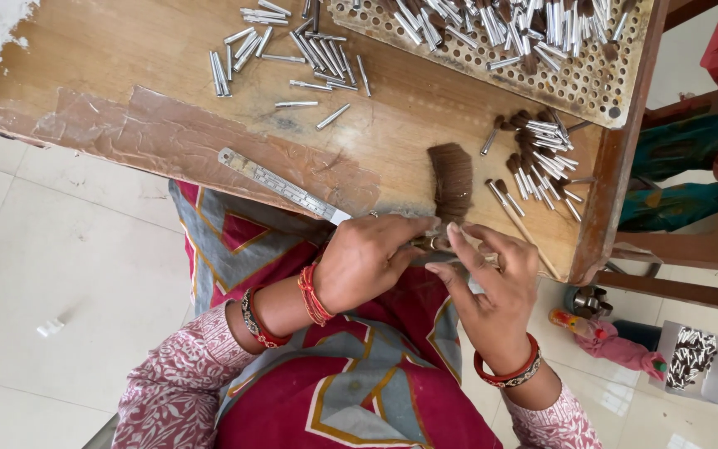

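Observation:
My left hand (367, 258) and my right hand (488, 287) meet at the near edge of a wooden table (126, 91), over my lap. Between the fingertips of both hands sits a small metal tube with a tuft of brown hair (432, 242); most of it is hidden by my fingers. A bundle of brown hair (452, 179) lies on the table just beyond my hands. To its right lies a heap of finished metal tubes with brown tufts (538, 154).
Several bare metal tubes (292, 50) lie scattered at the table's far side. A perforated board (500, 41) full of tubes stands at the back right. A metal ruler (280, 185) lies along the near edge. On the tiled floor at right are a small tin (587, 301) and a tray (691, 357).

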